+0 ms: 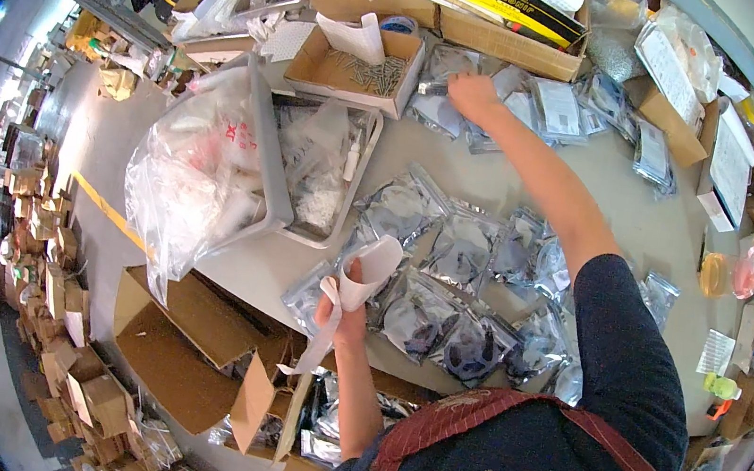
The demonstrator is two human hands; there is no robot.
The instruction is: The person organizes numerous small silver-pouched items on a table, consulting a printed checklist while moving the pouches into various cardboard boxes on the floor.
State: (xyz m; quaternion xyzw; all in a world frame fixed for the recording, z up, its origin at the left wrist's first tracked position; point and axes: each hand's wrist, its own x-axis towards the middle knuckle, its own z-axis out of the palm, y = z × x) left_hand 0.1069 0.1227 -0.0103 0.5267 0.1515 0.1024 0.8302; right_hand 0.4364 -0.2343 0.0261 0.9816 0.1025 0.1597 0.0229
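A roll of white label paper [373, 268] is in my left hand [342, 319], whose fingers are closed round it while a loose strip hangs down. Far across the table, my right hand [476, 96] reaches among clear and silver bags, its fingers closed by a small dark packet [432, 88]; what they grip is too small to make out. Several silver antistatic bags [461, 247] with dark round parts inside lie between my arms. More flat silver bags [557, 109] with white papers on them lie right of my right hand.
Left of the bags stand a grey bin [280, 209] and plastic film [201, 165]. A cardboard box of screws [356, 71] sits at the back. Open cartons [181, 353] stand below the table's near-left edge. Tape rolls [713, 275] and a long box [723, 172] line the right side.
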